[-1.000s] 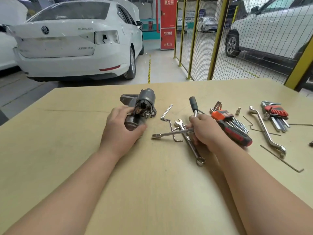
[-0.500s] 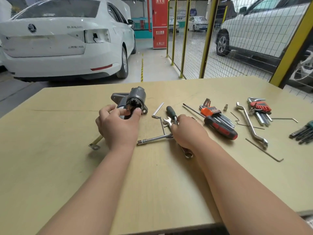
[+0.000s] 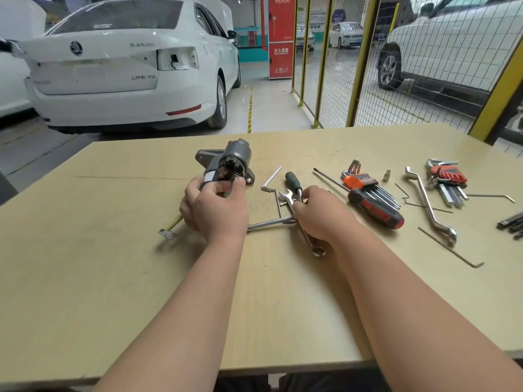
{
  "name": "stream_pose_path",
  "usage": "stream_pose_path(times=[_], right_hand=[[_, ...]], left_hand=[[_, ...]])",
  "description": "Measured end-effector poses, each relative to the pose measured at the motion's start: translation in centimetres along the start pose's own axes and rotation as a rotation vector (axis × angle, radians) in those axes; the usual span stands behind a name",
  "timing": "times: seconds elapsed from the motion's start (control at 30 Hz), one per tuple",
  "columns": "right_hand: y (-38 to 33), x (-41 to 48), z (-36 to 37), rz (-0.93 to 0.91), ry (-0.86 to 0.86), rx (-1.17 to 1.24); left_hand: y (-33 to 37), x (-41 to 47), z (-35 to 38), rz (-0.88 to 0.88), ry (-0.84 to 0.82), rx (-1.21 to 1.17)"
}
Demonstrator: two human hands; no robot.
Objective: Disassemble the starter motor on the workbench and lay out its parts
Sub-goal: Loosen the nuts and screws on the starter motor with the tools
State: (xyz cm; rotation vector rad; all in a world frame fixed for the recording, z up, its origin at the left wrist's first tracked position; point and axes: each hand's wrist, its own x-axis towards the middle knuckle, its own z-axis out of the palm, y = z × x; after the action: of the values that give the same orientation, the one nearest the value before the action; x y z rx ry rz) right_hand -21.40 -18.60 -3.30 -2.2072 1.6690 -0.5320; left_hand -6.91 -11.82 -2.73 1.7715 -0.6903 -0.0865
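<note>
The grey starter motor [image 3: 229, 161] lies on the wooden workbench [image 3: 113, 264], left of centre, its near end facing me. My left hand [image 3: 215, 207] grips that near end, thumb and fingers curled round it. A yellow lead with a metal lug [image 3: 169, 230] sticks out to the left below the hand. My right hand [image 3: 319, 212] rests over a pile of tools and holds the chrome socket driver [image 3: 268, 222], whose shaft points left. A combination wrench [image 3: 307, 239] passes under that hand, and a green-handled screwdriver [image 3: 294, 182] lies just beyond it.
Loose hex keys [image 3: 270, 178] lie between the motor and my right hand. To the right are a red-and-black screwdriver [image 3: 376, 207], an orange hex key set [image 3: 365, 182], a bent ring spanner [image 3: 427, 205], a red hex key set [image 3: 448, 175] and a small socket [image 3: 387, 174].
My left hand has shifted its grip on the motor's near end, exposing the yellow lead. My right hand has moved off the green-handled screwdriver and lies lower over the socket driver.
</note>
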Motion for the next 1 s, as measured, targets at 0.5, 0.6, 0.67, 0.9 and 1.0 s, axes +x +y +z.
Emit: stream_pose_path(times=[0.5,0.6,0.67,0.9,1.0], right_hand=[[-0.2,-0.2,-0.3,0.002,-0.009,-0.013],[-0.2,-0.2,-0.3,0.006,-0.012,-0.01],[-0.2,-0.2,-0.3,0.007,-0.013,-0.01],[-0.1,-0.1,-0.2,0.006,-0.018,0.014],[-0.1,-0.1,-0.2,0.004,-0.02,0.025]], left_hand=[[-0.7,0.3,0.2,0.123,0.008,0.104],[-0.6,0.6,0.2,0.116,0.0,0.092],[-0.6,0.8,0.0,0.093,-0.001,0.093],[-0.8,1.1,-0.9,0.074,0.036,0.006],[-0.7,1.2,-1.2,0.067,0.046,-0.09]])
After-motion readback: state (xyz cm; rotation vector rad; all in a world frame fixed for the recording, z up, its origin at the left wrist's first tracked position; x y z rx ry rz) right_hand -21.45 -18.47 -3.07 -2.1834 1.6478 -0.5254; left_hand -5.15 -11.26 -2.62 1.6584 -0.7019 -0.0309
